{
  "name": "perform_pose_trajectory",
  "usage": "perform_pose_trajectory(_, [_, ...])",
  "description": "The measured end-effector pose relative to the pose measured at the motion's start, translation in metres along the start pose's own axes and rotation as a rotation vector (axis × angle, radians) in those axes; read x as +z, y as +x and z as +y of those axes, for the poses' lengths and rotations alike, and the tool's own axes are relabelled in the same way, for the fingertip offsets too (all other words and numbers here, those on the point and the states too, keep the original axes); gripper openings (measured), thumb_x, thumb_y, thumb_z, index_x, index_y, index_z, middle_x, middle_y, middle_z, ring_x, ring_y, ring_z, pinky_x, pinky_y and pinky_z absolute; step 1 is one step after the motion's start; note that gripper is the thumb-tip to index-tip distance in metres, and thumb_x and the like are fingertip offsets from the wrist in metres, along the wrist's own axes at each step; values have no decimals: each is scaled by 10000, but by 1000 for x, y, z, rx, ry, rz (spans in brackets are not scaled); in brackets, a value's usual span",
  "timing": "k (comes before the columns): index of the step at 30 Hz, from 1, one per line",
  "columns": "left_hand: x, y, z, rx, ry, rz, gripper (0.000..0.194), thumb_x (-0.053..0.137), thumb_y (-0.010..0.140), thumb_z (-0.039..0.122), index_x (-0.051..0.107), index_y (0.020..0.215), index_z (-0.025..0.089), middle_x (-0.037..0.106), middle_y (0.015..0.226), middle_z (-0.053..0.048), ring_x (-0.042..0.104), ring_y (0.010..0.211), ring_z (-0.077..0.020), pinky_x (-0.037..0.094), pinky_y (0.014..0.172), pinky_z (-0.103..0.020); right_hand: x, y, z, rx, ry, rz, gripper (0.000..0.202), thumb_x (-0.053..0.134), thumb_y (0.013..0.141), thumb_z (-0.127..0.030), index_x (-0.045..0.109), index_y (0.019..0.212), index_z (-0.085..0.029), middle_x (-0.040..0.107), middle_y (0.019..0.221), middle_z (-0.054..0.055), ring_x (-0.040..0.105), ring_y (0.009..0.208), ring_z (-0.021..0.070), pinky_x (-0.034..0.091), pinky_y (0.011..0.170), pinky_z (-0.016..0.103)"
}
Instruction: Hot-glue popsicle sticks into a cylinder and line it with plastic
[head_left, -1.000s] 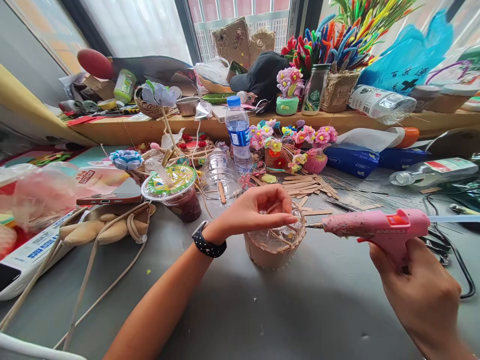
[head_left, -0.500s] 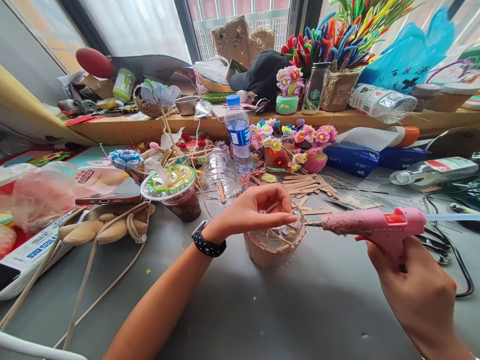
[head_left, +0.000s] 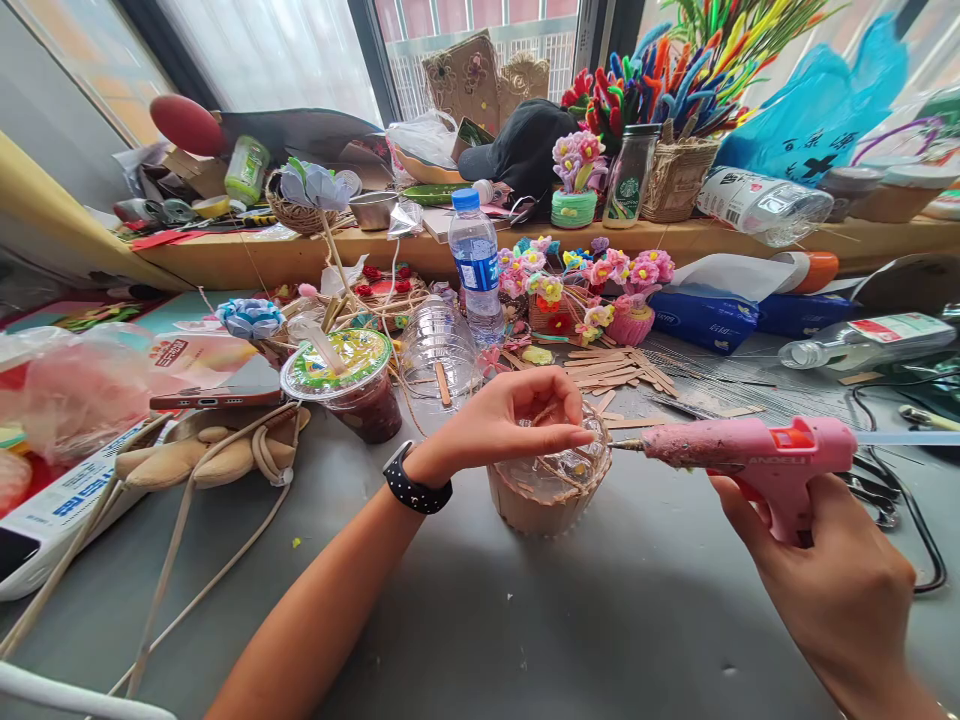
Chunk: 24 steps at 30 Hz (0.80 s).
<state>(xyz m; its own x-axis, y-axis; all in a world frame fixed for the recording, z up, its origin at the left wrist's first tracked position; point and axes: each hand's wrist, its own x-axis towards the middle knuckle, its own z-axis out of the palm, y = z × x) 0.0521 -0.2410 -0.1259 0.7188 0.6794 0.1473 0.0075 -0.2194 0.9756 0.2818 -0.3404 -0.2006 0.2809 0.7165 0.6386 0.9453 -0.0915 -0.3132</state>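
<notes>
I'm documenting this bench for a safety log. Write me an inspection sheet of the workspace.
Surface: grey tabletop, small scraps on it.
Job's things: pink glue gun, its nozzle at the rim of a round tan stick-sided container; contact uncertain.
Clutter: loose flat wooden sticks, colourful fuzzy flowers, a clear lidded drink cup.
Hands: right hand grips the glue gun; left hand is over the container, its grip unclear.
Cables: black cable near the right hand.
Surroundings: crowded tan ledge behind, black cap on it.

ANDELI [head_left: 778, 461] on glue gun [head_left: 712, 443], cross [head_left: 817, 167] on bag [head_left: 855, 95]
</notes>
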Motion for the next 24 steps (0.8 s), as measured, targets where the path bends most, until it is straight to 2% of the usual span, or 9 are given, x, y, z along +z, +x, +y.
perform_pose_trajectory(5, [0, 0, 0, 3, -13, -7, 174, 616, 717, 223, 472, 720, 126, 464, 672, 23, 403, 579, -51, 331, 521, -182, 0, 0, -1, 22, -1, 12, 408, 408, 724, -607, 364, 638, -211, 382, 510, -33, 377, 429, 104, 272, 434, 228])
perform_pose_trajectory(9, [0, 0, -1, -3, -15, -10, 175, 616, 719, 227, 471, 722, 129, 463, 674, 26, 399, 574, -49, 329, 520, -182, 1, 0, 2, -9, -2, 28, 357, 458, 725, -552, 384, 651, -211, 402, 502, -37, 389, 419, 100, 276, 421, 224])
perform_pose_trajectory(17, [0, 0, -1, -2, -1, -5, 185, 619, 719, 242, 472, 721, 130, 456, 674, 26, 393, 572, -49, 330, 522, -185, 3, 1, 6, -123, -27, 83, 281, 448, 768, -445, 329, 648, -220, 356, 500, -55, 334, 389, 92, 250, 389, 217])
perform_pose_trajectory(24, [0, 0, 0, 4, -37, -11, 163, 615, 722, 211, 476, 721, 128, 467, 684, 24, 413, 603, -52, 334, 536, -178, 6, -1, 9, -129, -34, 78, 220, 457, 773, -403, 374, 700, -213, 376, 521, -49, 363, 414, 101, 271, 403, 211])
